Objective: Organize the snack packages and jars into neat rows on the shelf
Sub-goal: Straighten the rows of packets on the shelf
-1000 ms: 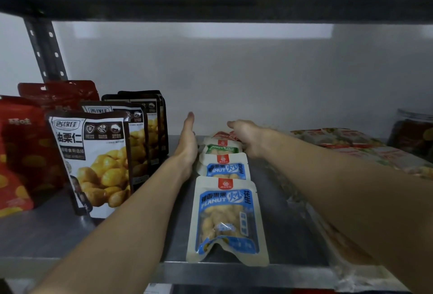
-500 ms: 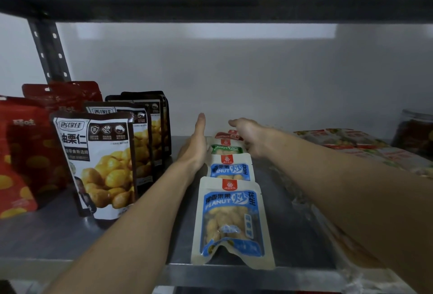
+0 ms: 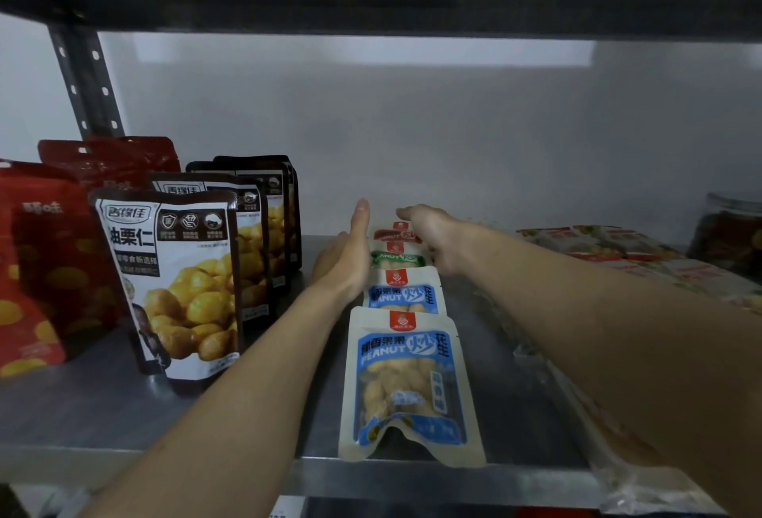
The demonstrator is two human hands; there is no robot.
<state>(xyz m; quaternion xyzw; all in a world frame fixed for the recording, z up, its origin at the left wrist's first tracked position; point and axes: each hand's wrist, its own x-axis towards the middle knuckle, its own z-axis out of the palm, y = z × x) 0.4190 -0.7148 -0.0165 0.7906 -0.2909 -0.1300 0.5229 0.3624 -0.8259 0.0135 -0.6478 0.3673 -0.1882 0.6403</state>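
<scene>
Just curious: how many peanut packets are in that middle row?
4 visible: front blue, second blue, green, red at the back between both hands. More may hide behind.

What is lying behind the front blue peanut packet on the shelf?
Behind the front blue peanut packet lie a second blue packet, a green one and a red one, overlapping in a row. Each covers the next one's lower part; the hands flank the back ones.

A plain white wall (image 3: 412, 138) is seen behind the grey metal shelf (image 3: 82, 414). A perforated dark upright (image 3: 84, 76) stands at ten o'clock; a dark upper shelf beam (image 3: 391, 2) spans twelve o'clock. Lighting is dim.
</scene>
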